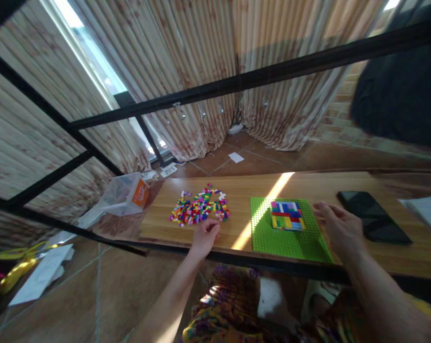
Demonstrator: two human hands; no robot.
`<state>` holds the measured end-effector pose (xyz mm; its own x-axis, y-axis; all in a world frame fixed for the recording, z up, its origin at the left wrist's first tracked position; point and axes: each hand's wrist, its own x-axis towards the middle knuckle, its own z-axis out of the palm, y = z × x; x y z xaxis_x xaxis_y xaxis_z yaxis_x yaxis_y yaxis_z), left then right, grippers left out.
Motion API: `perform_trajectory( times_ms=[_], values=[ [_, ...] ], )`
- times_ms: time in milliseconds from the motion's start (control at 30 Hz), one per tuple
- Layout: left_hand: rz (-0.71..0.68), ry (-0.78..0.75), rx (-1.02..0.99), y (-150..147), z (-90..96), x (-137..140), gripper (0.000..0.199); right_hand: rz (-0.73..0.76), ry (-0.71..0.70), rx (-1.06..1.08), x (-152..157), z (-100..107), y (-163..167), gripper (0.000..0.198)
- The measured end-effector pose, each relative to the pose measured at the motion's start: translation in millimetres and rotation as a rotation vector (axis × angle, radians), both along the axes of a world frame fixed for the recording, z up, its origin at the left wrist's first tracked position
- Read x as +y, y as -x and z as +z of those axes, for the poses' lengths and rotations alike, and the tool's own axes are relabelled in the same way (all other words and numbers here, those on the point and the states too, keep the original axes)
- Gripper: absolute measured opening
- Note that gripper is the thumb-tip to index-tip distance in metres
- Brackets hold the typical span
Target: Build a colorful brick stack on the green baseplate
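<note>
My left hand (pixel 205 234) rests at the table's front, fingers curled together, at the near edge of a pile of small coloured toy bricks (pixel 197 207). Whatever it may hold is hidden. To the right lies a green baseplate (pixel 287 244) with a block of red, blue, yellow and white bricks (pixel 287 216) built on it. My right hand (pixel 339 225) hovers by the baseplate's right edge, thumb and fingers pinched. I cannot make out anything between its fingertips.
A black tablet or phone (pixel 374 216) lies right of my right hand, with white paper (pixel 428 212) beyond it. A clear plastic box (pixel 124 194) with an orange label stands left of the wooden table (pixel 237 186). A black metal bar (pixel 272 71) crosses in front of the curtains.
</note>
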<state>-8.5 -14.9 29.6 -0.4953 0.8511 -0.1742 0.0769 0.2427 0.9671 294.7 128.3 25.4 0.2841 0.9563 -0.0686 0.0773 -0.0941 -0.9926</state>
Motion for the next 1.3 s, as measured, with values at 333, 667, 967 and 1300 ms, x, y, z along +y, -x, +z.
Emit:
perform_trajectory(
  times_ms=[333,667,967,1300],
  values=[
    [0.226,0.077,0.472,75.0,-9.4,-30.1,0.013,0.041,0.062,-0.260,-2.6,-4.5,-1.1,0.028],
    [0.157,0.326,0.952,93.3,-8.6,-29.6,0.028,0.076,0.116,-0.404,-1.4,-6.2,0.8,0.026],
    [0.081,0.309,1.018,99.7,-9.9,-11.4,0.035,0.127,0.077,-0.472,3.6,-10.1,0.7,0.028],
    [0.086,0.353,1.029,105.7,-10.7,-3.6,0.021,0.149,0.039,-0.442,2.0,-10.6,2.8,0.029]
  ],
)
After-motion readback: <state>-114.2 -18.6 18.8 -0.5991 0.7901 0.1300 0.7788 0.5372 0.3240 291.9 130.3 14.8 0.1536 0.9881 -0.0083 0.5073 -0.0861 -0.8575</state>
